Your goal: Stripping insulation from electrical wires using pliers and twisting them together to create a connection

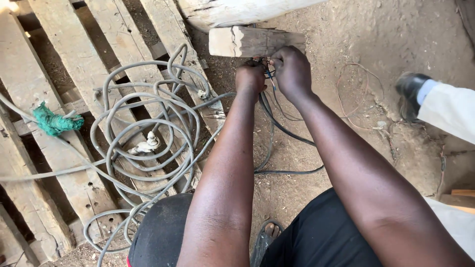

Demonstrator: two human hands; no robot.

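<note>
My left hand [250,77] and my right hand [292,71] are close together just below a short wooden block [252,41]. Both are closed on the stripped end of a dark cable [277,123], where thin blue and dark wires [269,74] show between my fingers. The cable runs down from my hands and loops across the dirt. My knees in black trousers [316,237] fill the bottom of the view.
A tangled coil of grey cable [148,128] with a white plug [146,146] lies on a wooden pallet [74,64] at the left. A green rope knot [54,122] sits there too. Thin copper wire [356,94] lies on the dirt. Another person's shoe [410,91] and white trouser leg [450,111] are at the right.
</note>
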